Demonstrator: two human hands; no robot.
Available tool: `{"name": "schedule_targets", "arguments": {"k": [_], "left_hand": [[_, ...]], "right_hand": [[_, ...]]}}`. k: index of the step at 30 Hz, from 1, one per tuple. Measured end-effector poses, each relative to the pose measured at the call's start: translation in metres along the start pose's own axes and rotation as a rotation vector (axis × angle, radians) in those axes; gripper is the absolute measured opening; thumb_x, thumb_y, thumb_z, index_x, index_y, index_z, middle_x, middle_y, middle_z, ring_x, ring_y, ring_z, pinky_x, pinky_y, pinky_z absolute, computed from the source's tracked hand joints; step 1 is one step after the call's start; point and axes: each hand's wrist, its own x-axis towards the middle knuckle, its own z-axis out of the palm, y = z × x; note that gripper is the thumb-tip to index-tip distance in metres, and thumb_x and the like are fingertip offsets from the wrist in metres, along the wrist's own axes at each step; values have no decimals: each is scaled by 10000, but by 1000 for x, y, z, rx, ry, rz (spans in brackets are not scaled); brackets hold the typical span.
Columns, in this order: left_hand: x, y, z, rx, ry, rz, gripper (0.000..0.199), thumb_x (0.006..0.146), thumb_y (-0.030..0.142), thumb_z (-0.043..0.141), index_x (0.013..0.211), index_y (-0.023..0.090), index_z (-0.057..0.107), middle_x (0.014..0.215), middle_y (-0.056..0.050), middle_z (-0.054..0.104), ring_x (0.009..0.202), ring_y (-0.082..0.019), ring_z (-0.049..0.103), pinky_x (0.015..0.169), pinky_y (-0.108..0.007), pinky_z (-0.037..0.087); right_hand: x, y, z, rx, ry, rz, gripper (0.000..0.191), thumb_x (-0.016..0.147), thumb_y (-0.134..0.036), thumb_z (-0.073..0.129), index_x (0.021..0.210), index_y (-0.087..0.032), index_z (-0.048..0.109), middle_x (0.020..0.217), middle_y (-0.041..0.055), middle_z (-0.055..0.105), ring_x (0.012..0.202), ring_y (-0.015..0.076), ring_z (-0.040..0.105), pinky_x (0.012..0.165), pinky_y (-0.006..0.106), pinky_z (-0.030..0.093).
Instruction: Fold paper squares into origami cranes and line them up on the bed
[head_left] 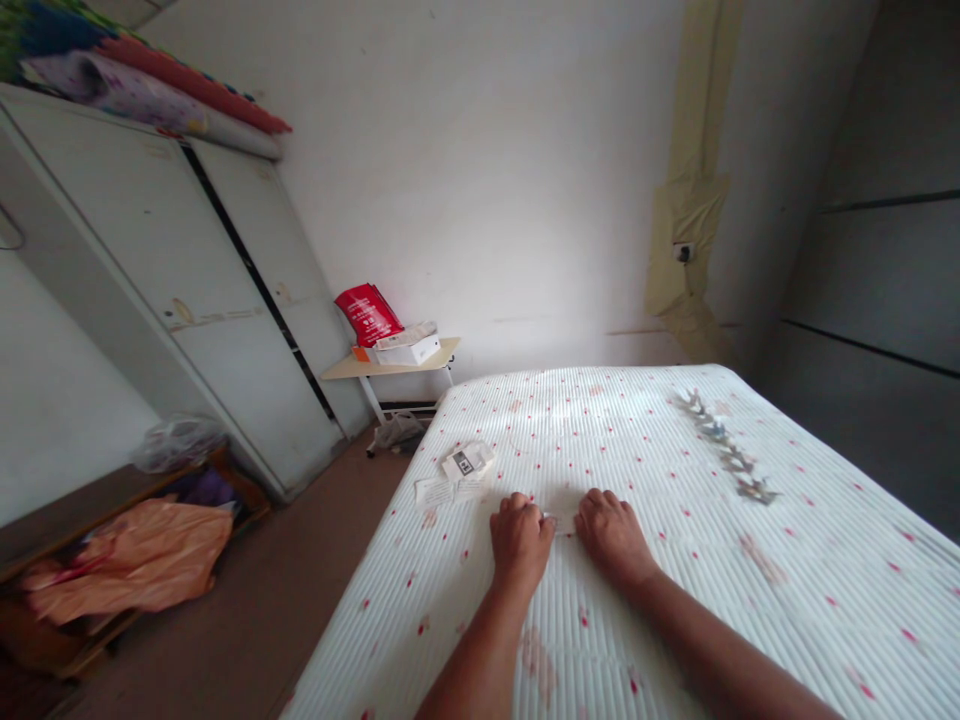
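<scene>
Both hands rest low over a white ribbed bed cover (540, 620) dotted with red. Between them lies a small pale piece of paper (564, 520). My left hand (519, 535) has its fingers curled at the paper's left edge, thumb against it. On the opposite edge, my right hand (609, 530) is closed with bent fingers. Left of the hands sit loose printed paper pieces (465, 465), one bearing a dark printed block. Over to the right runs a row of small pointed folded-paper shapes (720, 440), too blurred to make out exactly.
Beyond the bed's far left corner stands a small table (345, 370) carrying a red bag (367, 315) and a white box (409, 350). A grey cabinet (217, 290) lines the left wall. An orange plastic bag (150, 560) covers a low wooden piece at lower left.
</scene>
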Motion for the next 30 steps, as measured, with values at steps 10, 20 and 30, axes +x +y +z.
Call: {"name": "schedule_targets", "arguments": {"k": [10,20,30], "left_hand": [[2,2,2,22,-16,-9,218,830,342,494,823,185,645,997,-60,578,995,-209,480,789,-324,353],[-2,-7,2,-48,-3,43,138,789,318,536,753,193,579,953,-21,558,974,-183,479,776,-294,335],[-4,-3,2,20,13,50,139,839,287,476,826,192,577,994,-46,564,1004,-210,471,795,-326,340]], "right_hand": [[0,0,4,-40,38,-16,176,868,-177,448,787,-160,604,851,87,603,828,215,514,661,317,310],[2,-2,-2,-76,11,-20,181,864,-171,456,806,-146,626,861,98,619,825,218,517,654,315,309],[7,-1,2,-66,4,-10,176,853,-161,459,800,-143,626,858,105,624,825,225,522,653,324,300]]}}
